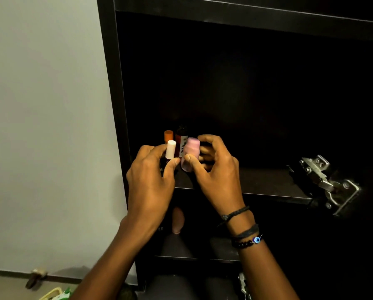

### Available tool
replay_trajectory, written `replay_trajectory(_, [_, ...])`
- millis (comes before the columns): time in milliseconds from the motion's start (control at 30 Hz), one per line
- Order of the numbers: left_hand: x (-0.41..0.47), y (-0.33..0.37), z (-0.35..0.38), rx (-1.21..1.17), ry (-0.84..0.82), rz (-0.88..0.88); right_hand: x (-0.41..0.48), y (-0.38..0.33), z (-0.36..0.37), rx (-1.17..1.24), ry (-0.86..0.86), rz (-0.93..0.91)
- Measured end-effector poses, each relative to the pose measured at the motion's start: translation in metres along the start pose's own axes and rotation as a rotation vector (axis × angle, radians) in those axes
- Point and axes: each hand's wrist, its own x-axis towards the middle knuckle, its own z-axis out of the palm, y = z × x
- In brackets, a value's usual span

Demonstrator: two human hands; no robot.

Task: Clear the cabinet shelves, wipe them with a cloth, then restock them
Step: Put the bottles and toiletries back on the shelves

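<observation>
A: Where are the bottles?

B: Centre of the frame, at the left end of the dark shelf (267,182) inside the cabinet (110,83). The left hand (151,176) grips the white-capped bottle (171,149). The right hand (216,169) has its fingers (209,139) curled round the pink bottle (191,152).

A: Why one each?

B: Probably to handle two small upright bottles at once without toppling the orange-capped bottle (168,135) and the labelled bottle (181,144) just behind. Whether they are coming off or going back, I cannot tell.
</observation>
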Motion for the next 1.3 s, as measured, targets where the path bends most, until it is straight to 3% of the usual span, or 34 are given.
replay_trajectory(867, [-0.027, -0.007, -0.003, -0.036, -0.006, 0.057, -0.018, 0.002, 0.0, -0.047, 0.047, 0.025])
replay_trajectory(1100, [-0.063, 0.001, 0.003, -0.045, 0.03, 0.203, -0.056, 0.006, -0.006, -0.249, 0.127, -0.026])
replay_trajectory(1200, [-0.093, -0.001, 0.013, -0.04, -0.02, 0.293, -0.088, 0.015, -0.008, -0.377, 0.159, -0.06])
replay_trajectory(1300, [-0.129, -0.016, 0.028, -0.038, -0.187, 0.304, -0.131, 0.036, -0.009, -0.436, 0.151, 0.01])
